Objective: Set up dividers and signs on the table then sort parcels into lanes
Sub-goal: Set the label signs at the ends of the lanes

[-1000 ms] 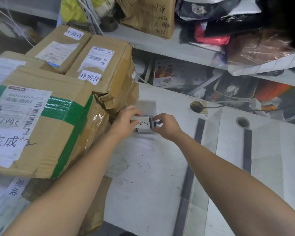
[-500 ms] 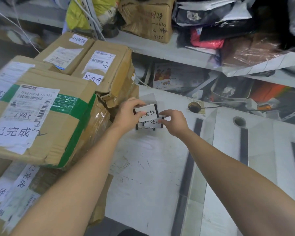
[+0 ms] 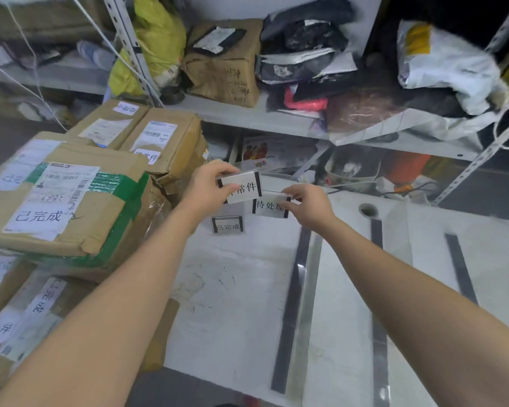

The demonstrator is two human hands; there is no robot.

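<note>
Since a second ago the stacked signs have come apart: the left hand (image 3: 209,186) has lifted one sign (image 3: 243,188), fingers clamped on its left end, while the right hand (image 3: 309,208) pinches a second sign (image 3: 269,207) just below it. A third sign (image 3: 228,224) stands on the table (image 3: 241,289) beneath, beside the cardboard parcels (image 3: 71,198). The clear dividers (image 3: 303,274) appear upright, though glare blurs them. Either held sign could slip from its edge pinch, or knock the standing one over.
</note>
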